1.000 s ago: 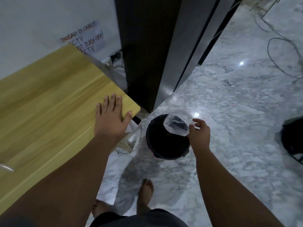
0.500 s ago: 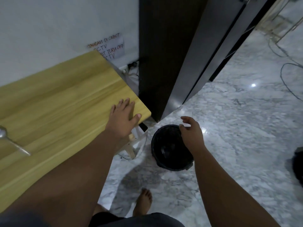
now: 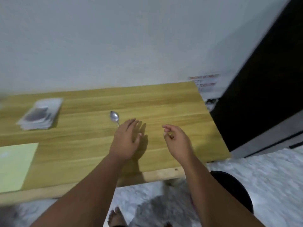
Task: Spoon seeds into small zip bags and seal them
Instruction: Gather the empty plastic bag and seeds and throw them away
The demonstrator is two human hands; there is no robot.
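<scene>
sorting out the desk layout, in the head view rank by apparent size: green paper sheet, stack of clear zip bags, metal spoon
1. Pale green paper sheet, largest, though cut by the frame edge and nearer the camera.
2. Stack of clear plastic zip bags.
3. Small metal spoon, smallest; handle partly hidden by the left hand.

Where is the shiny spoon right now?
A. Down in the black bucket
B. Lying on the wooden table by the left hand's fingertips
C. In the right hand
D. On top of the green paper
B. The spoon lies on the wooden table, its handle running under the fingertips of the left hand; the right hand holds nothing.
</scene>
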